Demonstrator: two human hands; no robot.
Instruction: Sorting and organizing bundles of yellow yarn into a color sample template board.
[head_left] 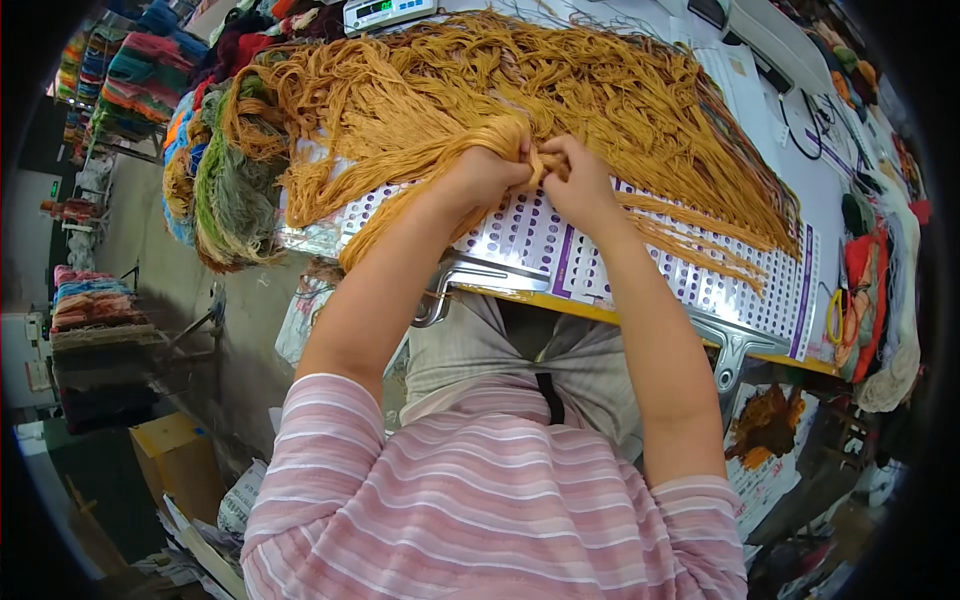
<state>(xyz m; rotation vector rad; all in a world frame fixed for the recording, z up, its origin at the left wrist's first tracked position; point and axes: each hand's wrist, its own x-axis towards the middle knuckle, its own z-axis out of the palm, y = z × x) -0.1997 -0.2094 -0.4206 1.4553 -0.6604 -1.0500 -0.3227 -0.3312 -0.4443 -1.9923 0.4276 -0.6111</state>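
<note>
Both my hands meet over the near side of a wide spread of golden-yellow yarn [620,110]. My left hand [487,172] is closed round a thick bundle, a yarn hank [420,165], whose strands trail to the left and down past my forearm. Close beside it, my right hand [580,180] pinches a looped end of the same golden yarn, with the fingertips bent together. A few thin strands [690,240] stretch out to the right of my right wrist. Under the yarn lies a white card with rows of purple dots [730,290].
A digital scale [388,12] stands at the back. Green and multicoloured hanks [230,180] hang over the table's left end. Red and cream yarn [870,290] drapes off the right end, beside yellow-handled scissors [834,317]. Metal clamp-like brackets [732,350] line the near edge. A cardboard box [178,465] sits lower left.
</note>
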